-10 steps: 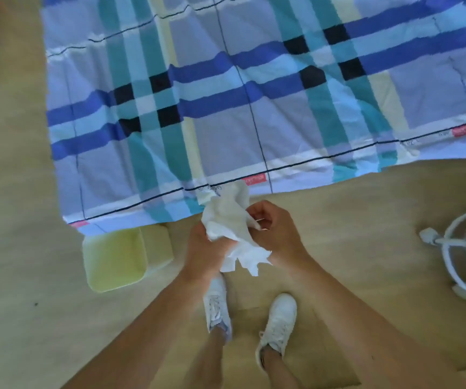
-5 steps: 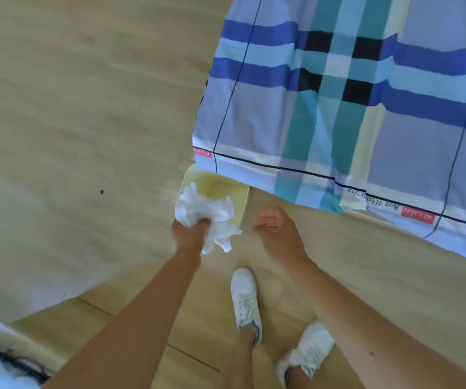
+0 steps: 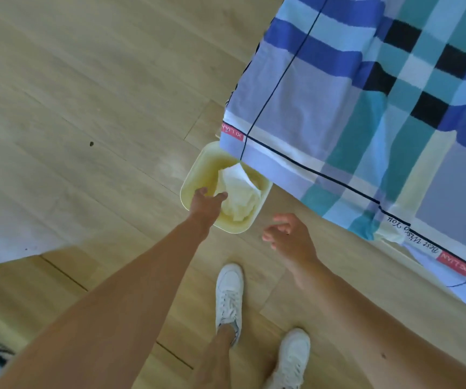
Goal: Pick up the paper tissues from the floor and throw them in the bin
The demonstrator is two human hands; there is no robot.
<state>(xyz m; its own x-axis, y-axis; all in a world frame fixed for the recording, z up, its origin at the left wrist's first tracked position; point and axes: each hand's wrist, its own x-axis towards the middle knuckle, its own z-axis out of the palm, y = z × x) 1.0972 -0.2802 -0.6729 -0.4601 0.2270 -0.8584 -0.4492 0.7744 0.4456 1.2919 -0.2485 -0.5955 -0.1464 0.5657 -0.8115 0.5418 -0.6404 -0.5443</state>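
A pale yellow rectangular plastic bin (image 3: 195,175) with rounded corners stands on the light wooden plank floor (image 3: 86,80). Its far corner is tucked under the hanging edge of a checked bedsheet (image 3: 366,108) in lilac, blue, teal and black, which covers the bed beyond and to the right of the bin. Inside the bin lies a crumpled white paper tissue (image 3: 237,195), filling much of the middle, with one flat corner pointing toward the sheet's edge.

The person's left hand (image 3: 205,204) is over the near-left rim of the bin, fingers spread and loose, holding nothing; its fingertips are just beside the tissue, and whether they touch it cannot be told. The right hand (image 3: 290,237) hangs just to the right of the bin, on its near side, clear of the rim, fingers half curled and empty.

Nearer than the bin, two white lace-up sneakers stand on the floor: the left sneaker (image 3: 229,296) is straight below the bin and the right sneaker (image 3: 292,357) is farther back and to the right. A small dark speck (image 3: 91,143) marks the floor well to the left of the bin. A red label with white letters (image 3: 232,132) sits on the sheet's corner just above the bin's far rim.
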